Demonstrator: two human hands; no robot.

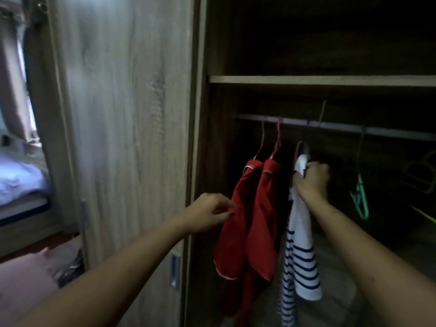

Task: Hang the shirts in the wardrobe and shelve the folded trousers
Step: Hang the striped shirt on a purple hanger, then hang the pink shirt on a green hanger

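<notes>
Two red shirts point(250, 223) hang on hangers from the wardrobe rail point(330, 125). To their right hangs a white shirt with dark blue stripes point(299, 246). My right hand point(311, 180) grips that shirt near its collar, just under the rail, where its hanger is mostly hidden. My left hand point(210, 212) touches the left edge of the nearest red shirt with loosely bent fingers. No folded trousers are in view.
A wooden shelf point(318, 80) runs above the rail. Empty green hangers point(359, 199) and a yellow one point(422, 178) hang at the right. The wardrobe door point(127, 138) stands at the left, with a bed point(21, 182) beyond it.
</notes>
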